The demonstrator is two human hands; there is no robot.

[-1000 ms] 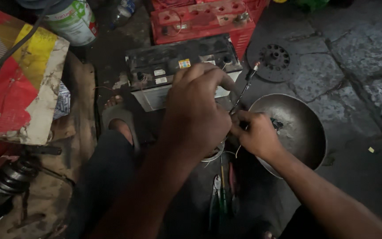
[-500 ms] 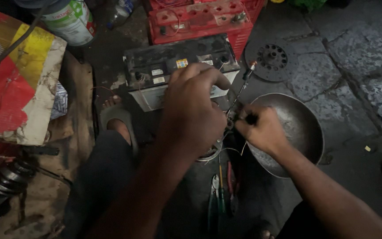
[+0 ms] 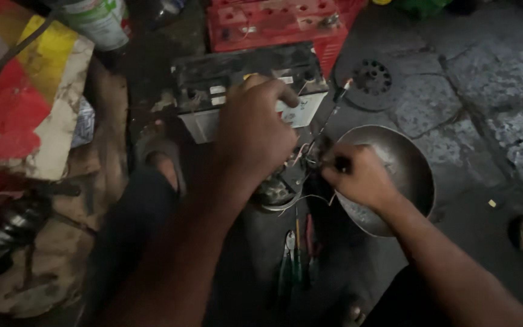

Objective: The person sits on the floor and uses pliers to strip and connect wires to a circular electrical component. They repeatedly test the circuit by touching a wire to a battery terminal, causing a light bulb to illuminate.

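The left hand point(image 3: 255, 136) is held palm down, fingers curled, its forearm stretched toward seven o'clock. The right hand point(image 3: 358, 178) is closed in a pinch at four o'clock of it, forearm angled toward five o'clock.

Dim, murky, softly blurred throughout.

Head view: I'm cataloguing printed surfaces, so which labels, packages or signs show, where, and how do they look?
Can: top left, round, white label with green.
Battery stickers: small pale rectangles and one yellow, on the dark battery above the left hand.
Painted board: left edge, red, yellow, white patches.
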